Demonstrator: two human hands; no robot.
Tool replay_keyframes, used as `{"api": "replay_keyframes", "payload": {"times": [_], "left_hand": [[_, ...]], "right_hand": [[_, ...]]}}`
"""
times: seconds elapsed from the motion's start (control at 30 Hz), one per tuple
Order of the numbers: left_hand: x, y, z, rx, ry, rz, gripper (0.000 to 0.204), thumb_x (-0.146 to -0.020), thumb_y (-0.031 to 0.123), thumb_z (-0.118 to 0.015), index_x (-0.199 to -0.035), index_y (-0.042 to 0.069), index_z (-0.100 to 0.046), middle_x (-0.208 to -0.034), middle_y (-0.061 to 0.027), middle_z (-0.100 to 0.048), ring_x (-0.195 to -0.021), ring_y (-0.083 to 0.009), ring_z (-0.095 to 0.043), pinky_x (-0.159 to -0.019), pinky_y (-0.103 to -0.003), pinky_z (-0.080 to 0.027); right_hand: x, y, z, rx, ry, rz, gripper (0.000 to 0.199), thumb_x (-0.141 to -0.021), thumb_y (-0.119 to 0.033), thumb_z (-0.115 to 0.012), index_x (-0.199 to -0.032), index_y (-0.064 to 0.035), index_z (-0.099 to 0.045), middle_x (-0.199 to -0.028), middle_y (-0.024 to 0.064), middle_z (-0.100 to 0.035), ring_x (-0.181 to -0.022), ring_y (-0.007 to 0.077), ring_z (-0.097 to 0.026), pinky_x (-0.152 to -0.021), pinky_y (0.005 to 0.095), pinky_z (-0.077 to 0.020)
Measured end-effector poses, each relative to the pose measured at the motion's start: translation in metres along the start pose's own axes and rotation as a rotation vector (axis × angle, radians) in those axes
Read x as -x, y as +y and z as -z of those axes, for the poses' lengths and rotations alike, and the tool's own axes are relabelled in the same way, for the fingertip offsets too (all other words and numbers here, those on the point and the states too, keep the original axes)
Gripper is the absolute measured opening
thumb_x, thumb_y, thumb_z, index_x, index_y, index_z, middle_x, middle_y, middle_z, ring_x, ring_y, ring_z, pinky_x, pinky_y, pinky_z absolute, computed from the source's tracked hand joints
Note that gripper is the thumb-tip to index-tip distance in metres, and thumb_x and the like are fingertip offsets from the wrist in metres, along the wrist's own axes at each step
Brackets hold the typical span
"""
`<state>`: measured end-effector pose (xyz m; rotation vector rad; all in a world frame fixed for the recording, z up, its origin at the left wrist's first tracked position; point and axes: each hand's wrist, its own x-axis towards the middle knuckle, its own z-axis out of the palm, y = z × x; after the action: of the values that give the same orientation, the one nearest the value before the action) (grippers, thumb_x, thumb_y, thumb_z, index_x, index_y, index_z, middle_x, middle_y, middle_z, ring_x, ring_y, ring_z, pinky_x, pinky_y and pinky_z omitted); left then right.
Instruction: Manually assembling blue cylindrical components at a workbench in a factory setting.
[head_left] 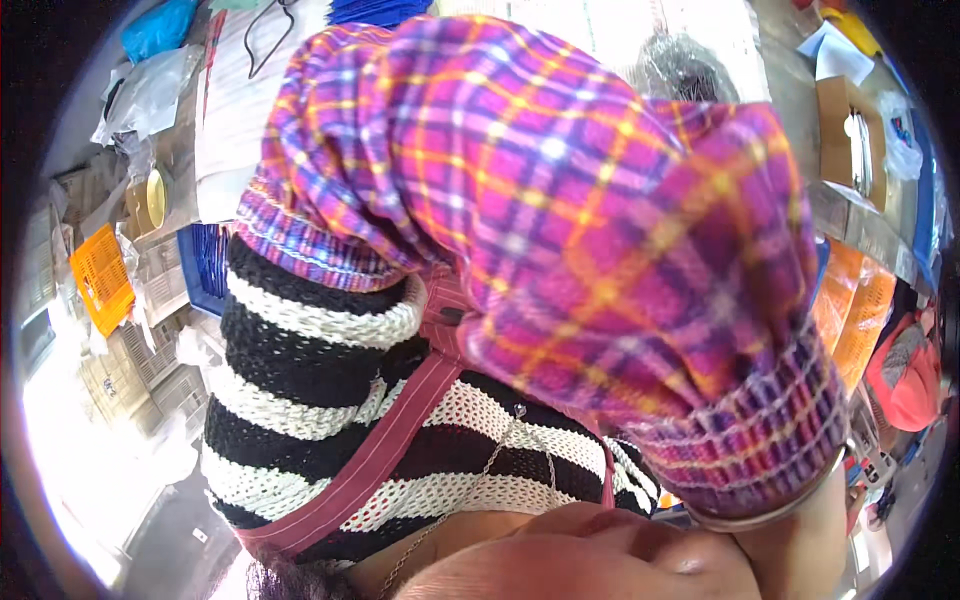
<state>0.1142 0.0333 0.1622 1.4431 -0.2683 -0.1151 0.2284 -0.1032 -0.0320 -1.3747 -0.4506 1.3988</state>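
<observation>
I cannot tell whether the fingers spread or pinch: only part of the left hand shows, at 4 o'clock, with a smooth pale band at the wrist. Above it, a ribbed cuff gathers a puffed plaid sleeve that fills the middle, leaving scant open room. Nearest, at 3 o'clock, stands a perforated orange basket. The white counter spans 11 to 1 o'clock, its left edge above a blue tray at 9; grey floor lies at 7.
</observation>
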Motion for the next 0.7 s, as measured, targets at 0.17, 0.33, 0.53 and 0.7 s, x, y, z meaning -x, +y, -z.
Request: {"api": "replay_keyframes", "payload": {"times": [0.17,0.33,0.53,0.7], "left_hand": [[-0.011,0.010,0.010,-0.076,-0.091,-0.025,0.017,-0.085,0.015,-0.058,-0.088,0.000,-0.065,-0.067,-0.0119,-0.061,-0.057,-0.0255,-0.056,-0.054,-0.032,-0.045],[-0.025,0.020,0.017,-0.106,-0.219,-0.052,0.015,-0.085,0.014,-0.058,-0.088,0.000,-0.064,-0.065,-0.0125,-0.060,-0.056,-0.0267,-0.056,-0.054,-0.033,-0.045],[-0.048,0.022,0.001,0.010,-0.273,-0.189,0.017,-0.085,0.016,-0.056,-0.086,0.002,-0.063,-0.062,-0.0166,-0.056,-0.058,-0.0348,-0.054,-0.053,-0.039,-0.043],[-0.052,-0.011,0.032,-0.250,-0.014,-0.341,0.017,-0.077,0.014,-0.061,-0.088,0.002,-0.067,-0.071,-0.0132,-0.065,-0.062,-0.0273,-0.063,-0.059,-0.034,-0.049]], "right_hand": [[-0.002,0.007,-0.002,0.121,0.051,0.071,0.018,-0.091,-0.014,-0.061,-0.103,-0.0017,-0.066,-0.079,0.0014,-0.068,-0.050,-0.0010,-0.039,-0.045,0.0164,-0.0271],[-0.008,0.001,-0.009,0.058,0.002,0.002,0.021,-0.091,-0.017,-0.062,-0.104,-0.0014,-0.065,-0.078,0.0017,-0.067,-0.047,-0.0011,-0.036,-0.043,0.0164,-0.0237],[-0.020,-0.008,0.005,-0.070,0.049,0.104,0.021,-0.091,-0.016,-0.062,-0.104,0.0000,-0.064,-0.076,0.0021,-0.066,-0.046,-0.0016,-0.034,-0.042,0.0167,-0.0212],[-0.036,-0.027,0.003,-0.190,0.360,-0.021,0.019,-0.090,-0.020,-0.064,-0.096,-0.0020,-0.064,-0.077,0.0026,-0.064,-0.069,0.0101,-0.060,-0.063,0.0259,-0.0481]]}}
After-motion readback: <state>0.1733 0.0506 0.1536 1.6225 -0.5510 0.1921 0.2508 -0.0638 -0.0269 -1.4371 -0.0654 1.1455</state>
